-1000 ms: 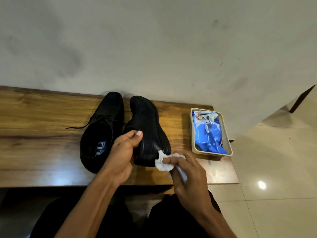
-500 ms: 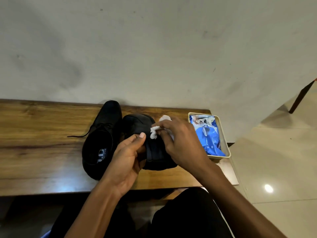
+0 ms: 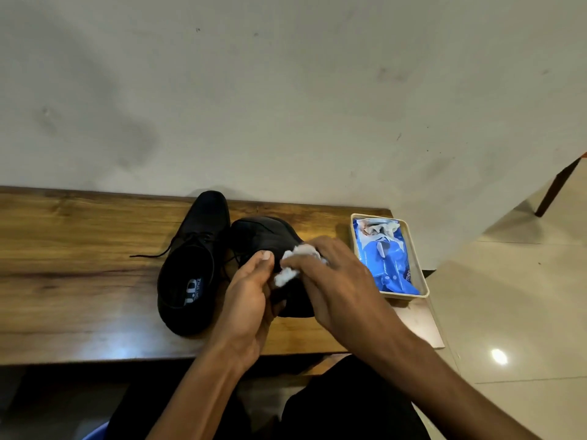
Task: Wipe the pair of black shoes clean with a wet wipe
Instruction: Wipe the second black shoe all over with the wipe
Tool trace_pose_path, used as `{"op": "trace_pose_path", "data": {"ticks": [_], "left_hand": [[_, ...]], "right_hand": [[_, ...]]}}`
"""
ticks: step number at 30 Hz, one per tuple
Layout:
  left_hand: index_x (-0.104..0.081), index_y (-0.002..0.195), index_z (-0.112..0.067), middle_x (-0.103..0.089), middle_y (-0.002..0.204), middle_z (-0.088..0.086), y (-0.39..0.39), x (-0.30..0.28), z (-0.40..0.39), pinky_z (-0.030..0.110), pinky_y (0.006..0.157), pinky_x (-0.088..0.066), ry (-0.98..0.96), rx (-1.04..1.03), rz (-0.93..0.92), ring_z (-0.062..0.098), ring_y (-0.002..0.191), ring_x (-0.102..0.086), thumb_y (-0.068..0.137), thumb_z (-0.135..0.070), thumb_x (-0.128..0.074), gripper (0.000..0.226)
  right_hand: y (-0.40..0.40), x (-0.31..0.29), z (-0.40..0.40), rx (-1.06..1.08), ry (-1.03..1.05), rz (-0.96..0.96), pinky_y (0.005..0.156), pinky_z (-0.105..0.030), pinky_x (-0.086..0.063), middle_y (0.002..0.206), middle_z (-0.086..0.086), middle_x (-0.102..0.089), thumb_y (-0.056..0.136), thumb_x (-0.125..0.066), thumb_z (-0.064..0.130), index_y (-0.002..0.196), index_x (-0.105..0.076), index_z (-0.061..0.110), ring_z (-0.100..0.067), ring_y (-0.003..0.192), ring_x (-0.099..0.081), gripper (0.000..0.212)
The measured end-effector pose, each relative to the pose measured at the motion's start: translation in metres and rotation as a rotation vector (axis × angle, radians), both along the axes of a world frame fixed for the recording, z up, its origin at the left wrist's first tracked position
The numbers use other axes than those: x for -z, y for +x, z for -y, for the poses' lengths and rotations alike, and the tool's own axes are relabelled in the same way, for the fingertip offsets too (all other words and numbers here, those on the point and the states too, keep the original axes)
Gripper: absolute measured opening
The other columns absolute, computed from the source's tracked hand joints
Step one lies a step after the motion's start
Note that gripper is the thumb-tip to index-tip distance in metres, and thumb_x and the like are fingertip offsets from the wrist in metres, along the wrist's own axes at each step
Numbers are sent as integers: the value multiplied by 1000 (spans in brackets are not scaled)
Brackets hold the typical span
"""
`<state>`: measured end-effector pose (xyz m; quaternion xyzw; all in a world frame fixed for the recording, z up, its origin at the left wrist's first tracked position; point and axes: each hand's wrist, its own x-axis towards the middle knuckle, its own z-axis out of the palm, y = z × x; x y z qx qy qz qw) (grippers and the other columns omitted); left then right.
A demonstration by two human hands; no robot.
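Note:
Two black lace-up shoes stand side by side on the wooden table [image 3: 79, 281]. The left shoe [image 3: 193, 268] lies upright with its opening and insole label showing. The right shoe [image 3: 263, 236] is tipped on its side, and my left hand [image 3: 251, 300] grips its heel end with the thumb up. My right hand [image 3: 330, 277] holds a crumpled white wet wipe [image 3: 292, 265] and presses it against the right shoe's upper. Both hands hide much of that shoe.
A beige tray [image 3: 419, 271] at the table's right end holds a blue wet wipe pack [image 3: 386, 262]. A white wall rises behind the table. Tiled floor and a dark chair leg [image 3: 556, 188] lie to the right.
My right hand moved with the wipe from the shoe's near heel end up to its upper, then shifted slightly toward me. The right shoe turned in my left hand.

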<state>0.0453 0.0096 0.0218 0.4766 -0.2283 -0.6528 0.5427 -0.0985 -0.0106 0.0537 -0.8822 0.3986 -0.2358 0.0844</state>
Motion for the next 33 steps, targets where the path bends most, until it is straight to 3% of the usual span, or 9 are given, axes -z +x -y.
{"op": "trace_pose_path", "data": {"ticks": [3, 7, 12, 16, 19, 23, 27, 30, 33], "left_hand": [[-65, 125, -16, -75, 111, 12, -5, -2, -1, 37, 82, -56, -26, 10, 14, 26, 102, -72, 108, -32, -33, 40], [-58, 128, -13, -75, 108, 20, -9, -5, 0, 37, 80, -60, -82, 12, -31, 30, 102, -73, 98, -50, -30, 56], [-61, 127, -11, -74, 109, 16, -5, -11, -1, 30, 72, -61, -110, 20, -199, 28, 100, -72, 97, -59, -25, 67], [-52, 135, -2, -72, 110, 19, -7, -17, -5, 25, 58, -52, -118, 37, -283, 25, 87, -65, 94, -62, -35, 74], [-61, 124, -1, -74, 97, 16, -11, -26, -10, 21, 48, -54, -151, 39, -371, 18, 68, -71, 97, -52, -37, 62], [-63, 123, 0, -73, 95, 10, -21, -35, -17, 19, 59, -55, -227, 57, -323, 12, 74, -69, 89, -24, -52, 43], [-55, 127, -1, -75, 98, 10, -25, -39, -20, 18, 66, -57, -298, 61, -295, 13, 84, -74, 81, -3, -58, 46], [-62, 127, -10, -73, 116, 12, -25, -36, -19, 26, 90, -56, -381, 62, -74, 21, 113, -69, 88, -1, -56, 41], [-61, 130, -19, -74, 115, 6, -24, -33, -20, 26, 90, -55, -428, 18, 149, 20, 116, -67, 97, 3, -54, 39]], "right_hand": [[14, -8, 38, 19, 95, -33, 74, -30, -44, 100, -11, -64, 90, -56, 5, 104, -73, 12, -30, 92, -61, 23], [28, -20, 72, 11, 136, -141, 66, -20, -23, 97, -9, -66, 94, -56, 7, 104, -76, 13, -27, 92, -61, 23], [9, -18, 34, -55, 40, -53, 78, -34, -45, 103, -10, -65, 92, -52, 11, 106, -73, 13, -29, 94, -60, 26], [-19, -10, -5, -3, -111, 13, 86, -26, -41, 115, -10, -61, 94, -52, 8, 114, -71, 10, -26, 103, -56, 27], [-27, -9, -16, 35, -204, 93, 90, -25, -43, 116, -11, -62, 93, -60, 3, 116, -73, 9, -24, 105, -57, 27], [-27, -22, -8, 106, -201, 251, 93, -18, -43, 112, -9, -64, 88, -64, 0, 112, -74, 10, -18, 107, -59, 28], [-17, -32, 2, 113, -79, 326, 89, -25, -48, 111, -1, -65, 92, -61, 3, 112, -73, 14, -18, 107, -61, 26], [-6, -33, 8, 93, -66, 325, 84, -32, -50, 108, -1, -64, 90, -60, 2, 109, -73, 15, -20, 103, -62, 27], [5, -33, 11, 77, -37, 281, 83, -34, -50, 108, -1, -63, 91, -54, 6, 108, -72, 17, -21, 103, -61, 28]]}}
